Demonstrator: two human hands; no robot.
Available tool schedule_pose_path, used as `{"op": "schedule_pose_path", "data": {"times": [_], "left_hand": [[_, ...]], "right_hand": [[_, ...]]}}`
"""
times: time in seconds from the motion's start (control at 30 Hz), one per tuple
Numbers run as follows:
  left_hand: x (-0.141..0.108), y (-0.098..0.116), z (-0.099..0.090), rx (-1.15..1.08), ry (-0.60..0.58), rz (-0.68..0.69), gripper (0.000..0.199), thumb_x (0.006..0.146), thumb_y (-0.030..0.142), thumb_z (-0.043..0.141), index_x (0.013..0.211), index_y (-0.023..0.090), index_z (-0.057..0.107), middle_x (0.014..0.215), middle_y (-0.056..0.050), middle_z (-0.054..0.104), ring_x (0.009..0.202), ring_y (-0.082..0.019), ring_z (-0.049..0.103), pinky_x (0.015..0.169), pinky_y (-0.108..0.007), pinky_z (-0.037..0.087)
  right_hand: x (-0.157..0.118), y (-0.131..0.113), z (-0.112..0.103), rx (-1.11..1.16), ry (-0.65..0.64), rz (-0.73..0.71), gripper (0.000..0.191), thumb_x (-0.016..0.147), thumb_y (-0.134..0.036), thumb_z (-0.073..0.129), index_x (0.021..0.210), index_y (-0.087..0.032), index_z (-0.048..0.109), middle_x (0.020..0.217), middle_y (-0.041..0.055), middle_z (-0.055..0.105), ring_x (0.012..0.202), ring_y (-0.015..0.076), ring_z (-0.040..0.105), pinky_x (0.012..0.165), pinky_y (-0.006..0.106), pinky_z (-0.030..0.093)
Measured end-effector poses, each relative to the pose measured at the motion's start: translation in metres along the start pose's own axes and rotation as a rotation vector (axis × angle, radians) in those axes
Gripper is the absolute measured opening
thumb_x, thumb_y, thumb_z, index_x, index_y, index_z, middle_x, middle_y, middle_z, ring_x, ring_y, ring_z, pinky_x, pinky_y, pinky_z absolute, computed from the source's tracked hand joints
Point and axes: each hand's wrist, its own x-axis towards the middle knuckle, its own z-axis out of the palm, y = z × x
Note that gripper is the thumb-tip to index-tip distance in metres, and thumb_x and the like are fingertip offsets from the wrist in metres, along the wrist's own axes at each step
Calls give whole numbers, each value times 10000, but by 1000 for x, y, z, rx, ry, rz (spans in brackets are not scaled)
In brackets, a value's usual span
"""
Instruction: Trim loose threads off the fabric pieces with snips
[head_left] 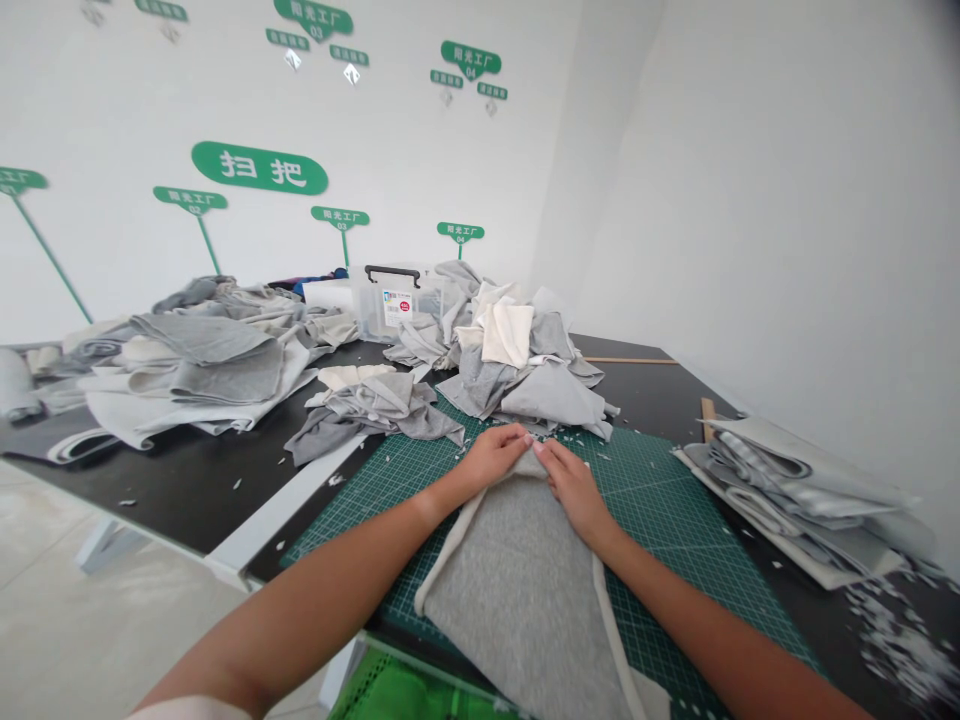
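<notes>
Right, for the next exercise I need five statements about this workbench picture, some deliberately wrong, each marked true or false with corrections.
1. The left hand and right hand both hold the grey cloth. True.
2. The two hands are spread wide apart. False: they are close together at the cloth's far end.
3. The clear plastic box has a dark handle. True.
4. The cutting mat is red. False: it is green.
5. White scraps lie near the folded stack on the right. True.

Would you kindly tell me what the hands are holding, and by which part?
The left hand and right hand are pinching a grey cloth at its far edge, close together.
</notes>
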Motion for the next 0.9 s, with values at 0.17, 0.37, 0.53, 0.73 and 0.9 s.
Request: {"op": "schedule_pose_path", "data": {"times": [0.17, 0.37, 0.53, 0.73, 0.9], "left_hand": [[0, 1, 0, 4, -20, -21, 359, 946, 440, 483, 862, 141, 664, 802, -19, 638, 758, -141, 548, 732, -234, 427], [-1, 3, -1, -16, -35, -23, 346, 942, 438, 490, 854, 143, 650, 804, -18, 630, 767, -142, 547, 736, -234, 425], [-1, 5, 0, -47, -55, -15, 353, 947, 444, 483, 852, 140, 637, 813, -20, 623, 782, -144, 544, 743, -235, 422], [0, 0, 1, -70, -72, 8, 348, 952, 443, 480, 855, 142, 624, 823, -23, 610, 806, -148, 539, 755, -239, 424], [-1, -1, 1, -77, -90, -10, 360, 956, 461, 465, 876, 145, 618, 846, -31, 610, 838, -159, 543, 781, -249, 433]], "right_hand": [[-1, -1, -1, -39, -13, 0, 426, 937, -611, 476, 808, -219, 583, 620, -51, 425, 550, 120, 369, 528, 240, 274], [-2, -2, -1, -45, -13, -9, 431, 926, -621, 478, 788, -226, 581, 641, -32, 446, 583, 138, 398, 530, 240, 287], [-2, -3, -2, -35, 9, -10, 460, 891, -661, 485, 774, -229, 592, 596, -18, 460, 569, 151, 387, 514, 245, 279], [-2, -2, -2, -48, 16, -4, 451, 895, -643, 490, 748, -224, 568, 598, -26, 449, 573, 144, 386, 515, 242, 275], [-1, 2, -2, -44, 15, -4, 432, 908, -615, 492, 737, -222, 545, 605, -32, 426, 578, 137, 377, 508, 235, 260]]}}
